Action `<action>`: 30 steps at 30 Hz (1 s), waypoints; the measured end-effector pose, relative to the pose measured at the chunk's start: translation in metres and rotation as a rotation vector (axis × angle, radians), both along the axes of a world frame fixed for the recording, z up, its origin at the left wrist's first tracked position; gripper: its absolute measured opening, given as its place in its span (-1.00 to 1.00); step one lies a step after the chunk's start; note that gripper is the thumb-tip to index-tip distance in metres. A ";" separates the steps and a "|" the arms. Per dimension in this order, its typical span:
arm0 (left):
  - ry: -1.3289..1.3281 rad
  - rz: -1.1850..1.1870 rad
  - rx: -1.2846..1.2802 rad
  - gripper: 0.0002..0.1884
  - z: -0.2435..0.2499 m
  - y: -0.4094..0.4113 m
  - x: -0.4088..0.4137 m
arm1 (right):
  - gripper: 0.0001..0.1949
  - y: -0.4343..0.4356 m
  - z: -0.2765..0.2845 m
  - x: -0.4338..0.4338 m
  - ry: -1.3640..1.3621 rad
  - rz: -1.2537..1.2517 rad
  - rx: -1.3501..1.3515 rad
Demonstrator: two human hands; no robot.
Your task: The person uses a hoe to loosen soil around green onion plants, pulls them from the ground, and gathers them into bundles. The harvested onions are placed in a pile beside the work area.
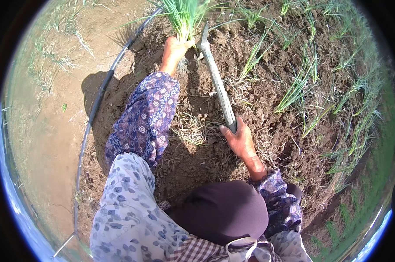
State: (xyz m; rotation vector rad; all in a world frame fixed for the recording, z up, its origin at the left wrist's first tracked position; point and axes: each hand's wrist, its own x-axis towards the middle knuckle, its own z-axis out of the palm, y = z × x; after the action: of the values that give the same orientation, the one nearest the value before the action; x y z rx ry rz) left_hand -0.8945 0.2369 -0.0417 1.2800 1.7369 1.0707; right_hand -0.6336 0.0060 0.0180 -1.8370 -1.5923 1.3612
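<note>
My left hand [175, 49] is closed around the pale lower stems of a bunch of green onion-like plants [184, 23] at the top of the view. The leaves fan upward past the picture's edge. In my right hand [240, 139] is the lower end of a wooden handle [218, 85], which belongs to a small hand hoe. The hoe's narrow metal head [204, 34] lies just right of the bunch, above the loose brown soil. Pale, dry roots or stems [197, 127] are scattered on the soil between my arms.
Several green plants [294, 91] stand in the soil on the right. A dark irrigation hose [99, 93] curves along the left side of the dug soil, with smoother, lighter ground [53, 131] beyond it. My clothed knee [128, 170] is at lower left.
</note>
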 end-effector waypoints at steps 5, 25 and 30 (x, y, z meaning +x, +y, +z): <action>0.131 -0.063 -0.114 -0.67 -0.022 0.011 0.021 | -0.70 -0.025 0.003 -0.014 0.230 -0.202 -0.055; 0.092 -0.140 -0.134 -0.69 -0.023 0.011 0.035 | -0.82 -0.066 0.004 0.007 0.277 -0.347 0.003; -0.422 0.132 0.222 -0.67 0.074 -0.060 -0.008 | -0.82 -0.022 0.063 0.012 0.406 -0.200 0.470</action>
State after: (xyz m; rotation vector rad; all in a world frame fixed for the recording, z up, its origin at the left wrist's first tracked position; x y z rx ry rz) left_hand -0.9022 0.1768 0.0319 0.9826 1.4241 1.5218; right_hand -0.6213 -0.0164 0.0806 -1.3027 -1.3317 1.0695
